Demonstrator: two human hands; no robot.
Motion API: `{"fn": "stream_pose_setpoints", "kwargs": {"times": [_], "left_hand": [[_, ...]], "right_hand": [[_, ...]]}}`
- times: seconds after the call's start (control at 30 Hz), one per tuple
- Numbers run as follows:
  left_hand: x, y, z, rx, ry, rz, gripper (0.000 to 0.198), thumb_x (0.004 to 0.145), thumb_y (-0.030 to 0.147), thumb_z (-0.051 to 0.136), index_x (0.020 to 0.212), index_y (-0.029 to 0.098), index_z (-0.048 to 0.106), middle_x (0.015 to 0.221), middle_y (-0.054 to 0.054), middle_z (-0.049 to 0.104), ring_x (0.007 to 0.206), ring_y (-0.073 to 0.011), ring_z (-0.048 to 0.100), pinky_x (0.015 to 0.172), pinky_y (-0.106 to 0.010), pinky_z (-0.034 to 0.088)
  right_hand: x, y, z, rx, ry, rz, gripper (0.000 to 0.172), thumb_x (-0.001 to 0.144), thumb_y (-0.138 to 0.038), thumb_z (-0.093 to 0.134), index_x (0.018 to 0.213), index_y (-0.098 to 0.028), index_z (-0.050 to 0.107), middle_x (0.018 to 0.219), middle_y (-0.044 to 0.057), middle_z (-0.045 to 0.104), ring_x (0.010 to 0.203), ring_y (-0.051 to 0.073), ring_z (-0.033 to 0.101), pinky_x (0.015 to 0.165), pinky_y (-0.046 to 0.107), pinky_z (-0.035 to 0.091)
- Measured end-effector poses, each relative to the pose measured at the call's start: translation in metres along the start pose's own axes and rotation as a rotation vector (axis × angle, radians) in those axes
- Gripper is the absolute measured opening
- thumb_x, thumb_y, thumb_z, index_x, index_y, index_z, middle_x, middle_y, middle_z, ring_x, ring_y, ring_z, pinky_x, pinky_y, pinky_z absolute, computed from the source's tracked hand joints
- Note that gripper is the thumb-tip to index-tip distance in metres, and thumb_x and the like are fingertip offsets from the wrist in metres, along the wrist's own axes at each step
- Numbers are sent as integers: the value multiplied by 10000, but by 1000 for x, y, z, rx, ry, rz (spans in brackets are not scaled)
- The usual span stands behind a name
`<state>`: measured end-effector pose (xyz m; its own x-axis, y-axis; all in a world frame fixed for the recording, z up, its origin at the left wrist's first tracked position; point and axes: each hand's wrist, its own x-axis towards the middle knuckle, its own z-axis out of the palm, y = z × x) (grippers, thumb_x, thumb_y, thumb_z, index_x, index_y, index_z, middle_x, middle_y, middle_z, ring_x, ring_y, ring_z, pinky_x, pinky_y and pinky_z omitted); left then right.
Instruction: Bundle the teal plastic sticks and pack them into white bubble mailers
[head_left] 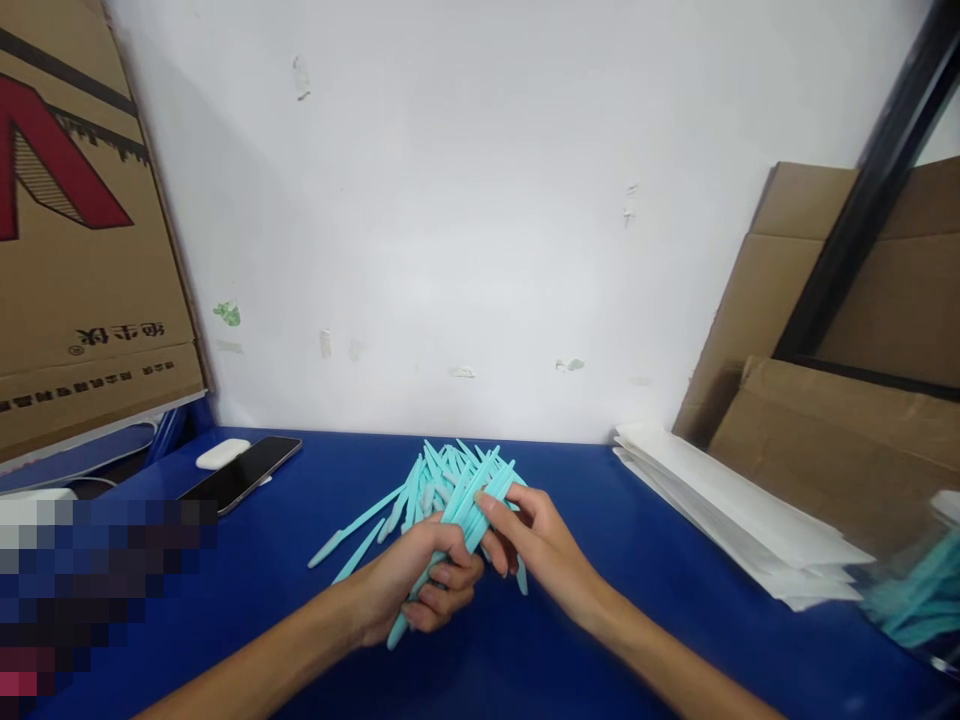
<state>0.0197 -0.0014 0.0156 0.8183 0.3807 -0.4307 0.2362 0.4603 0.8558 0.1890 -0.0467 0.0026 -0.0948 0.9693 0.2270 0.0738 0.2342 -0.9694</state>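
My left hand (442, 575) is wrapped round a bundle of slim turquoise eyebrow razors (469, 510), holding it at a slant with the upper ends pointing away to the right. One razor end sticks out below the fist. The thumb and fingers of my right hand (529, 525) close on the upper part of the same bundle. Behind both hands lies a loose pile of the same razors (409, 490), with several fanned out to the left. How many razors are in the bundle cannot be made out.
On the blue table (300, 620), a phone (251, 472) and a white case (223, 454) lie at the left. White paper sheets (727, 520) are stacked at the right, near a clear bag of turquoise pieces (919, 590). Cardboard (840, 460) and a printed box (82, 270) flank the wall.
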Motion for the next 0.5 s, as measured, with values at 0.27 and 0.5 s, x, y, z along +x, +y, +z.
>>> {"fn": "stream_pose_setpoints", "kwargs": {"times": [0.27, 0.5], "left_hand": [[0, -1, 1, -9, 11, 5, 225, 574, 300, 491, 529, 214, 287, 471, 79, 206, 414, -55, 58, 335, -189, 24], [-1, 2, 2, 3, 25, -11, 226, 569, 299, 493, 520, 214, 288, 466, 77, 206, 412, -55, 70, 334, -195, 21]], "right_hand": [[0, 0, 0, 5, -13, -25, 431, 932, -578, 547, 740, -194, 506, 488, -65, 513, 453, 78, 447, 471, 203, 356], [-1, 1, 0, -3, -13, -31, 420, 938, -557, 551, 735, -192, 501, 489, -58, 520, 453, 78, 448, 467, 203, 351]]}}
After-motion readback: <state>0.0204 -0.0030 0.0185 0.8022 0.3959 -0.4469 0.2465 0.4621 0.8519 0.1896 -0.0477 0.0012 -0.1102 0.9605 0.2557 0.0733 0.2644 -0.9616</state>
